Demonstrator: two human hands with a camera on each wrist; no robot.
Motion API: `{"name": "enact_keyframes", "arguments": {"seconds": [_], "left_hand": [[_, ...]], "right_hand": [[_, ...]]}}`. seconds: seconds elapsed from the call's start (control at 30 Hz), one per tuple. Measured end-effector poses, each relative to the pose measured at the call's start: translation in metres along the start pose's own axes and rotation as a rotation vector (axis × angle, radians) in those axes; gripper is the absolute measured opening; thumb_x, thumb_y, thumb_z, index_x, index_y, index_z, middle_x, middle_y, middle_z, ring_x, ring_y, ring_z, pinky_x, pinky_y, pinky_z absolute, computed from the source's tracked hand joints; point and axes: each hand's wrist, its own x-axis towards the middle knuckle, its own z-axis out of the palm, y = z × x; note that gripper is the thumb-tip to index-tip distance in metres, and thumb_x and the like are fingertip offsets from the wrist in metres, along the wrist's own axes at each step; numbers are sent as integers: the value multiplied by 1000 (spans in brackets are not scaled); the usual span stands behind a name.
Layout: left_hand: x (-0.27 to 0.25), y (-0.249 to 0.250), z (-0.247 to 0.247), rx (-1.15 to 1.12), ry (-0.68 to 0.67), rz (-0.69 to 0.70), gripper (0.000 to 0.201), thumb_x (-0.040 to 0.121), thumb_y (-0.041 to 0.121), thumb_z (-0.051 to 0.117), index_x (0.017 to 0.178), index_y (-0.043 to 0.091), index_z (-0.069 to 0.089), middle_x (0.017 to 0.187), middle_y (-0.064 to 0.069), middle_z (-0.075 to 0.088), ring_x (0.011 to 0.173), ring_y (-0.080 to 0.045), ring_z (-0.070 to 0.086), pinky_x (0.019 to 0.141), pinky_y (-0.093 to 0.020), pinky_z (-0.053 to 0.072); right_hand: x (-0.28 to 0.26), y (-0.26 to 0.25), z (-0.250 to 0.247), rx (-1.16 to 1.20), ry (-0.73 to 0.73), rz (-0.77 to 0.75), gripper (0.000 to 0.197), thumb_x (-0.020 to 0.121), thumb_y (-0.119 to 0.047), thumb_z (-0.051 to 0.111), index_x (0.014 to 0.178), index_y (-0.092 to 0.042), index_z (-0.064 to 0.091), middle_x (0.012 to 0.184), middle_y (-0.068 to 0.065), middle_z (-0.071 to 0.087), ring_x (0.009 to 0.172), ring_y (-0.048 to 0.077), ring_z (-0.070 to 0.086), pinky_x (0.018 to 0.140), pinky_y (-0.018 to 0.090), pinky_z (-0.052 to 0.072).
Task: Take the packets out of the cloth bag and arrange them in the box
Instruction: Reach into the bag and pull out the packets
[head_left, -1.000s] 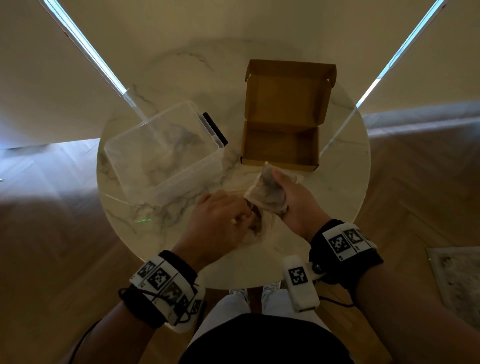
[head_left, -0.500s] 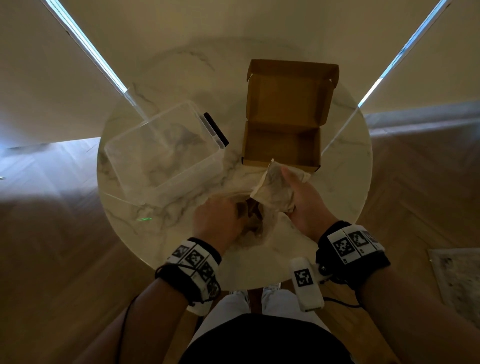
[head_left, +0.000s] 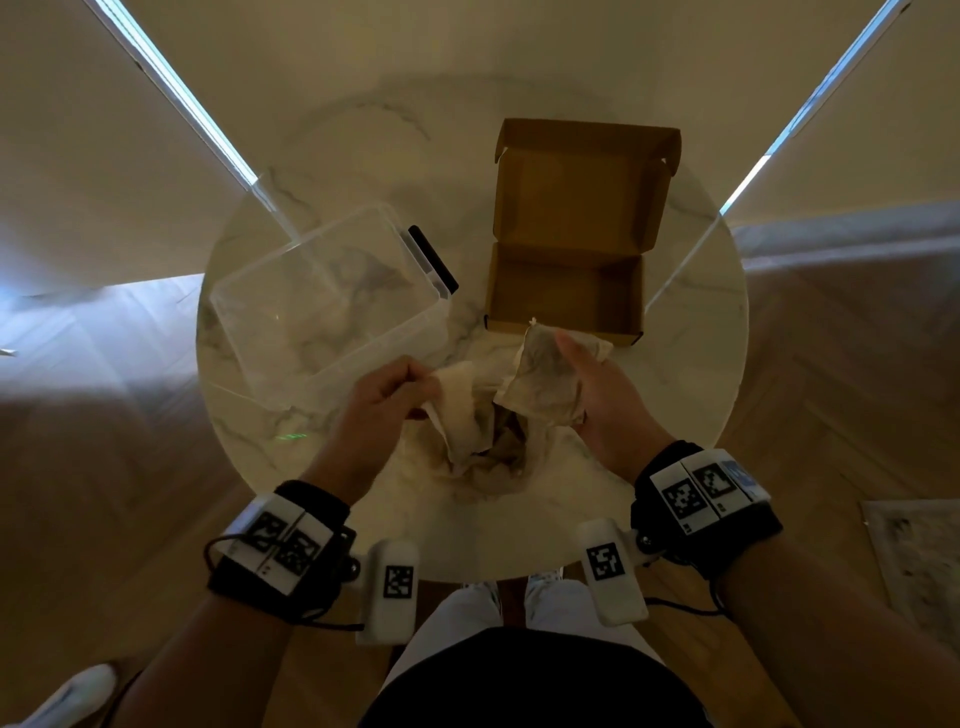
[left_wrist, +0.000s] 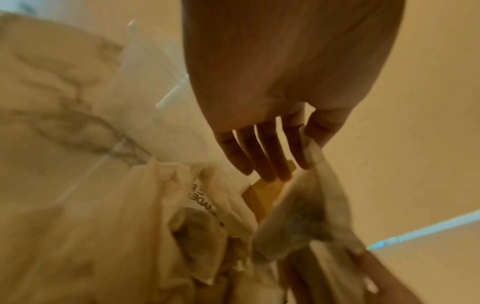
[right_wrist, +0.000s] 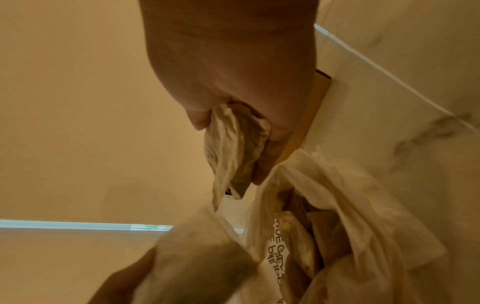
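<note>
Packets remain mostly in the cloth bag (head_left: 483, 441), slumped on the tabletop (head_left: 675, 364) before me. My right hand (head_left: 605, 400) grips 1 packet (head_left: 543, 384) just short of the cardboard box (head_left: 566, 291), which looks empty. My left hand (head_left: 382, 402) pinches the bag's rim, holding it open. I judge the job barely begun.

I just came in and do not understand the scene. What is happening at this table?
A person is unpacking a cloth bag on a round table. The right hand grips a packet just in front of the open cardboard box, which looks empty. The left hand pinches the bag's edge, holding it open. A clear tub stands to the left.
</note>
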Motion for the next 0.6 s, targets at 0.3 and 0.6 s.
{"name": "enact_keyframes", "arguments": {"seconds": [0.3, 0.6], "left_hand": [[4, 37, 7, -201, -116, 109, 21, 97, 15, 46, 77, 13, 55, 72, -1, 51, 69, -14, 48, 66, -28, 41], [5, 62, 42, -105, -22, 105, 21, 97, 21, 51, 79, 23, 61, 82, 3, 60, 82, -13, 55, 76, -32, 46]], "right_hand": [[-8, 1, 14, -120, -15, 95, 28, 100, -36, 48, 109, -20, 69, 108, 4, 72, 98, 19, 68, 87, 34, 54], [-15, -1, 24, -125, 10, 103, 31, 104, -15, 39, 127, 0, 53, 116, 21, 64, 81, 17, 61, 73, 31, 51]]}}
